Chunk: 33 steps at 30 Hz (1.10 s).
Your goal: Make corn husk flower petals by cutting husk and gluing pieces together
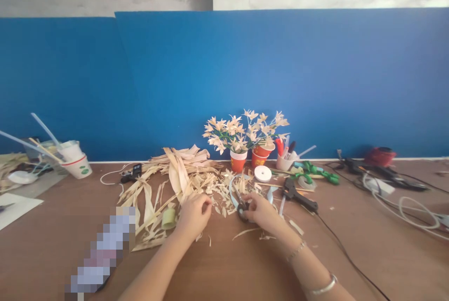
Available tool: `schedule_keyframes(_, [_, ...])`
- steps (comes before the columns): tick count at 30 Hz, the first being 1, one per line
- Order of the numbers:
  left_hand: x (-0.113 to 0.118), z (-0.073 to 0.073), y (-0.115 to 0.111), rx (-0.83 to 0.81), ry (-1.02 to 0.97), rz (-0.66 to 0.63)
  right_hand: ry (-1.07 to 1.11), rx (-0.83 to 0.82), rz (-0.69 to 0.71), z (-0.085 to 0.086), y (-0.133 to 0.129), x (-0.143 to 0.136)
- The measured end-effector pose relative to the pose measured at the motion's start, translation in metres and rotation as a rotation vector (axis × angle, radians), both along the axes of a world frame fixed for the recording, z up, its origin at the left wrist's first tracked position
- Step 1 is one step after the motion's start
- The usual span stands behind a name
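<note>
My left hand (196,212) is closed in a pinch over the near edge of the dried husk pile; whatever lies between its fingertips is hidden or too small to name. To its right, my right hand (260,210) is closed on dark-handled scissors (241,211), whose blades point away from me. Small cut pieces of pale husk (222,193) lie scattered between and beyond both hands. Long dried corn husks (178,177) are heaped behind and left of my left hand. A pale green roll (169,218) stands among them. A light blue strip (231,189) curves beside the scissors.
Husk flowers (233,128) stand in red paper cups (238,161) by the blue partition (224,81). A white spool (263,173), a glue gun (298,196) with its cord, and green tape-wrapped items (315,172) lie right. A blurred-out object (105,249) is at left.
</note>
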<state>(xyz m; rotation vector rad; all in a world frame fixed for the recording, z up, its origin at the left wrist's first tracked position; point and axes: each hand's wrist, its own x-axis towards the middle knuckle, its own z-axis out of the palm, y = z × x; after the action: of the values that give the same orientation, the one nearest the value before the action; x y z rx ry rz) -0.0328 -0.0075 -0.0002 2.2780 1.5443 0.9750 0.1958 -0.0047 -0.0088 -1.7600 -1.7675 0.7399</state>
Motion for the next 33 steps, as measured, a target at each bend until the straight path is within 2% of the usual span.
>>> schedule_keyframes(3, [0.002, -0.001, 0.0, -0.06, -0.094, -0.014, -0.031, 0.258, 0.071, 0.007, -0.009, -0.015])
schedule_keyframes(5, [0.005, -0.001, -0.002, -0.052, -0.1, -0.044, 0.004, 0.391, 0.196, 0.01, -0.016, -0.029])
schedule_keyframes(8, [0.008, -0.001, -0.005, -0.027, -0.057, -0.097, 0.018, 0.457, 0.291, 0.009, -0.023, -0.045])
schedule_keyframes(11, [0.01, -0.001, -0.007, -0.033, -0.026, -0.129, -0.002, 0.463, 0.292, 0.005, -0.022, -0.049])
schedule_keyframes(15, [0.01, -0.004, -0.006, -0.005, 0.029, -0.104, 0.069, 0.433, 0.187, 0.002, -0.016, -0.043])
schedule_keyframes(20, [0.005, -0.005, -0.004, 0.016, 0.19, -0.097, 0.234, 0.309, 0.1, 0.005, -0.015, -0.04])
schedule_keyframes(23, [0.0, -0.001, -0.004, 0.025, 0.298, 0.005, 0.265, 0.241, 0.067, 0.005, -0.015, -0.041])
schedule_keyframes(26, [-0.004, 0.004, -0.005, 0.067, 0.395, 0.183, 0.33, 0.165, 0.052, 0.003, -0.014, -0.042])
schedule_keyframes(28, [-0.003, 0.009, -0.007, 0.138, 0.369, 0.231, 0.426, 0.101, 0.06, 0.002, -0.013, -0.043])
schedule_keyframes(30, [0.002, 0.012, -0.01, 0.232, 0.286, 0.103, 0.536, 0.026, 0.078, 0.004, -0.013, -0.045])
schedule_keyframes(33, [0.009, 0.014, -0.015, 0.271, 0.212, -0.131, 0.661, -0.071, 0.104, 0.007, -0.015, -0.048])
